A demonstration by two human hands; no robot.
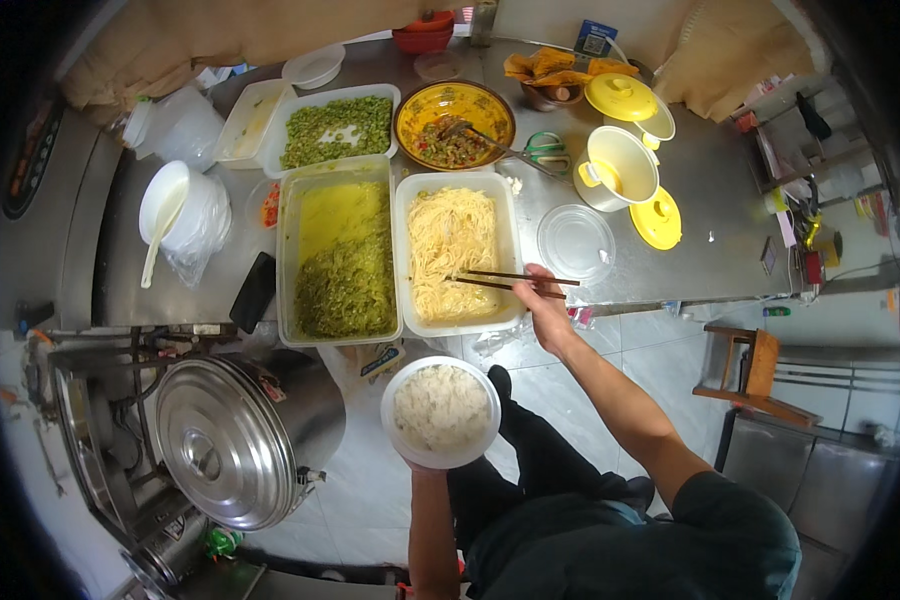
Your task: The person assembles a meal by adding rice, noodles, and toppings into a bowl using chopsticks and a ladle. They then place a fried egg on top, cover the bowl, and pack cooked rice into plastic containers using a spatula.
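A metal tabletop [705,265] carries tubs of food, with a pale tub [511,222] of noodles [452,235] at the middle of its near edge. The right hand [547,308] curls closed around dark chopsticks [510,276] over the noodles; the left hand [431,466] supports a white bowl [388,415] of rice [441,407] before that edge, its spread hidden, impossible to tell.

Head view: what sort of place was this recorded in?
Probably a small eatery's kitchen: a long metal counter holds a large plastic tub of noodle-like strands among other food containers, and a big lidded steel pot stands nearby.
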